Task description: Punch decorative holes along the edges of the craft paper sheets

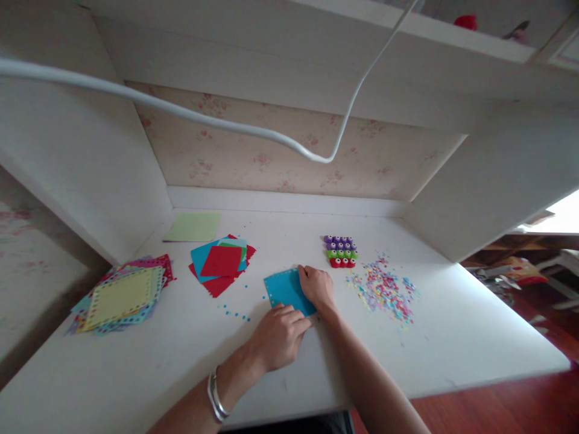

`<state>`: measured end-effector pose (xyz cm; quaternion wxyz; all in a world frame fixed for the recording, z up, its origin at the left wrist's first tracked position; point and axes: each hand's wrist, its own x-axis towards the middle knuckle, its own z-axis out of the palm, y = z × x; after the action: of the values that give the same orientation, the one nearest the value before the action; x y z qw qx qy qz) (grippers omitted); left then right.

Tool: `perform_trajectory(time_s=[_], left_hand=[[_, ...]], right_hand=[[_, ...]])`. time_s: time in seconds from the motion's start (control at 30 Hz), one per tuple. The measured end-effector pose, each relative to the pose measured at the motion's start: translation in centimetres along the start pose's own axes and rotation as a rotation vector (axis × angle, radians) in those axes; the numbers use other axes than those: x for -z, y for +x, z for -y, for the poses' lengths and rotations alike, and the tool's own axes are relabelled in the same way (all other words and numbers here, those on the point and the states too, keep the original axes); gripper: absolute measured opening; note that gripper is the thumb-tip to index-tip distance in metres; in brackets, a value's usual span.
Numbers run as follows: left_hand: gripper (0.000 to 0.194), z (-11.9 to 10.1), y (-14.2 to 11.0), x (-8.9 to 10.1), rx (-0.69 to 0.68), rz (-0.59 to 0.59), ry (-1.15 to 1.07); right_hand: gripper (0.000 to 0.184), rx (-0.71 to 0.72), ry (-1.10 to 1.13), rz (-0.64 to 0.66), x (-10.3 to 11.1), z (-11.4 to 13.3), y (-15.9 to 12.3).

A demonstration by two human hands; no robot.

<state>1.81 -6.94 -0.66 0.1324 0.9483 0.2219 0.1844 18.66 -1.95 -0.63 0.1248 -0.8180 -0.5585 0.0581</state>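
Note:
A blue sheet of paper (286, 288) lies on the white table in front of me, with small holes along its left and top edges. My left hand (281, 333), below a silver bracelet (216, 395), rests over the sheet's near edge with bent fingers closed on it. At the sheet's right edge my right hand (317, 286) is closed in a loose fist over the paper; its fingertips and anything inside the fist are hidden. Small blue paper dots (235, 314) are scattered left of the sheet.
Left are a stack of hole-edged coloured sheets (122, 296), red and blue papers (221, 262) and a pale green sheet (193, 226). Rows of purple, green and red pieces with eye-like dots (342, 254) stand behind my right hand. Confetti (386, 286) lies right. A white cable (271, 134) hangs overhead.

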Motion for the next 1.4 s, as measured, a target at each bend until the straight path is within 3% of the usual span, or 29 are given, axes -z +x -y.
perform_trajectory(time_s=[0.4, 0.73, 0.9, 1.4], left_hand=[[0.017, 0.9, 0.3, -0.1, 0.086, -0.098, 0.01], [0.022, 0.7, 0.0, -0.5, 0.149, 0.028, 0.083], [0.021, 0.9, 0.1, -0.8, 0.151, 0.028, 0.105], [0.018, 1.1, 0.4, -0.9, 0.196, -0.062, 0.065]], right_hand=[[0.055, -0.076, 0.189, 0.009, -0.5, -0.7, 0.5], [0.059, -0.129, 0.553, -0.152, -1.5, -2.3, 1.0], [0.058, -0.15, 0.716, -0.231, -1.7, -2.8, 1.2], [0.054, -0.186, 0.871, -0.242, -1.7, -2.8, 1.2]])
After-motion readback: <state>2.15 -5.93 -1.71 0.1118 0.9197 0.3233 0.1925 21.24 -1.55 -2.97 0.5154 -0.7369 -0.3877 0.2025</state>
